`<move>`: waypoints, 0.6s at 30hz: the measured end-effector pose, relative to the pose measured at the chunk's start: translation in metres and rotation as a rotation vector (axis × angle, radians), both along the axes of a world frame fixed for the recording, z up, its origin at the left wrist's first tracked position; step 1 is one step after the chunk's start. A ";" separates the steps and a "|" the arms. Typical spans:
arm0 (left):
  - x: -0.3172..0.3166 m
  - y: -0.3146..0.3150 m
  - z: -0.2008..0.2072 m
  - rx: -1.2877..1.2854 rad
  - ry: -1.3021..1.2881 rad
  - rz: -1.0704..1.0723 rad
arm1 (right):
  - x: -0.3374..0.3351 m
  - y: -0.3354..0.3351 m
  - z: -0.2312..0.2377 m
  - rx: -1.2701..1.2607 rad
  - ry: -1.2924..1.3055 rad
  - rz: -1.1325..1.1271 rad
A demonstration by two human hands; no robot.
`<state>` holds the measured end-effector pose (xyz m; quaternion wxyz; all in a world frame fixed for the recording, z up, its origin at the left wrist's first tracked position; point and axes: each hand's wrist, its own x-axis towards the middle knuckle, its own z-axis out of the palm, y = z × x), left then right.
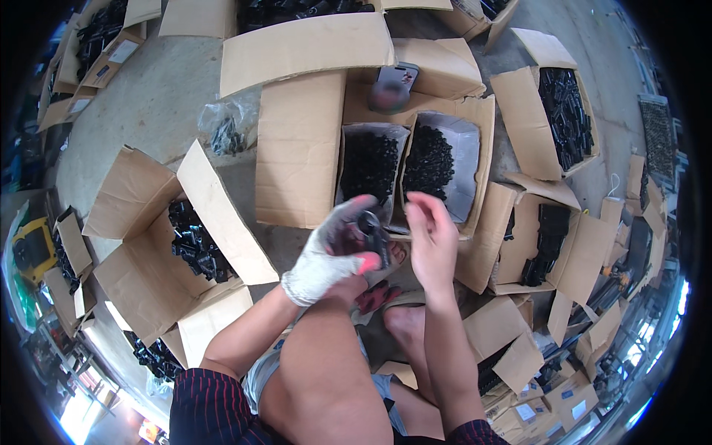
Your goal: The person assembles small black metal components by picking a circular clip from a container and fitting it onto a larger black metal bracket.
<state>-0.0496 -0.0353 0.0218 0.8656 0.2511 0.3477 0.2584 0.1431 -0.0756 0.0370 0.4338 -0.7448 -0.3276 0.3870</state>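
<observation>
Holding one dark part: gloved left hand, fingers and thumb wrapped round it, just short of the divided carton. Bare right hand close by, thumb near curled fingers; cannot tell whether anything is pinched there. Step in hand, by my judgement: handling a single piece between the hands. Next move would call for a steady left grip and right fingertips brought onto the part. Pale labels on upper-left carton and lower-right carton; print too small to read.
</observation>
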 end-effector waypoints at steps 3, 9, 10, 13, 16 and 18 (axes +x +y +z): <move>-0.018 0.010 0.014 -0.233 -0.062 0.228 | -0.010 0.040 -0.038 0.066 -0.374 0.292; -0.024 0.016 0.014 -0.225 -0.029 0.379 | -0.038 0.100 -0.087 -0.309 -0.787 0.656; -0.023 0.017 0.015 -0.220 -0.031 0.391 | -0.042 0.104 -0.092 -0.343 -0.798 0.676; -0.018 0.020 0.019 -0.200 -0.027 0.399 | -0.048 0.103 -0.100 -0.368 -0.806 0.643; -0.015 0.022 0.017 -0.201 -0.002 0.387 | -0.049 0.091 -0.104 -0.257 -0.875 0.582; -0.014 0.024 0.015 -0.198 0.019 0.369 | -0.046 0.083 -0.102 -0.203 -0.891 0.519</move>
